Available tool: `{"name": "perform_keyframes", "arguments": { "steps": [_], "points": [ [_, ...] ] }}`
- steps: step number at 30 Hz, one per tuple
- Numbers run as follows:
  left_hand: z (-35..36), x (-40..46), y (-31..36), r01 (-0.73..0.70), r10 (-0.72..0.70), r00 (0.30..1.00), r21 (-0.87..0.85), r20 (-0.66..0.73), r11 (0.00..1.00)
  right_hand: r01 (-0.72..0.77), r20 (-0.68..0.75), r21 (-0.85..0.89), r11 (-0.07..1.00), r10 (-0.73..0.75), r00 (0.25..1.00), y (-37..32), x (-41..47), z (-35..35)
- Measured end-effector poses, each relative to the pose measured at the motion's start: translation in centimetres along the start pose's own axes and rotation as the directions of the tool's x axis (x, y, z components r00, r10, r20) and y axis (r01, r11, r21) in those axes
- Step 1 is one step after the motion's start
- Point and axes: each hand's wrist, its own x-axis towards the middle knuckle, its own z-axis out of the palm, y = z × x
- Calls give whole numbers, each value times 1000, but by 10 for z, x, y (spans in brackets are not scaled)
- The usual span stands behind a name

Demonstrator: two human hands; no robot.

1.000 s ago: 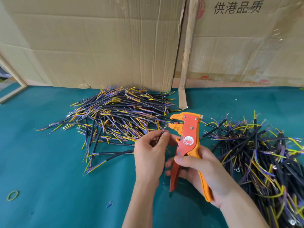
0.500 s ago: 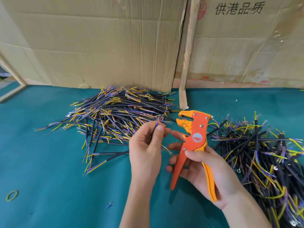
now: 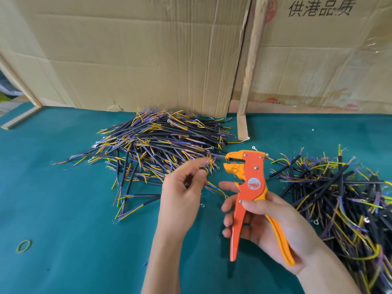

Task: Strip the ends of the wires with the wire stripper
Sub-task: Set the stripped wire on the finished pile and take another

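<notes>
Teal felt covers the work table (image 3: 63, 209), backed by a wall of flattened cardboard (image 3: 137, 56) and a wooden slat (image 3: 252, 60) leaning against it. One heap of black-sheathed wires (image 3: 157, 149) lies at centre rear, a second pile (image 3: 343, 200) spreads to the right edge, and bare cloth runs left to a green rubber band (image 3: 23, 246). Between the heaps, the right hand (image 3: 273, 228) grips the orange wire stripper (image 3: 252, 187) by its handles, jaws parted and pointing left. Just beside it, apart from the tool, the left hand (image 3: 182, 196) pinches a short wire (image 3: 209, 166) whose frayed copper end sits near the jaws.
</notes>
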Motion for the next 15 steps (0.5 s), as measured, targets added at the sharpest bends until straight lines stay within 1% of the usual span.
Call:
{"name": "perform_keyframes", "arguments": {
  "steps": [3, 4, 10, 15],
  "points": [
    [-3, 1, -1, 61, -60, 998, -137, 8, 989, -19, 26, -19, 1000, 20, 999, -2, -1, -2],
    [-4, 1, -1, 71, -70, 997, -159, 17, 985, -27, 29, -24, 999, 27, 999, -3, -2, -2],
    [-5, 0, 2, 43, -33, 997, -151, 65, 988, -65, 76, -35, 997, 68, 995, -4, -4, -4],
    [-2, 0, 3, 25, -15, 997, -136, 74, 990, -63, 58, -43, 997, 66, 996, -2, -3, -2]
  ]
}}
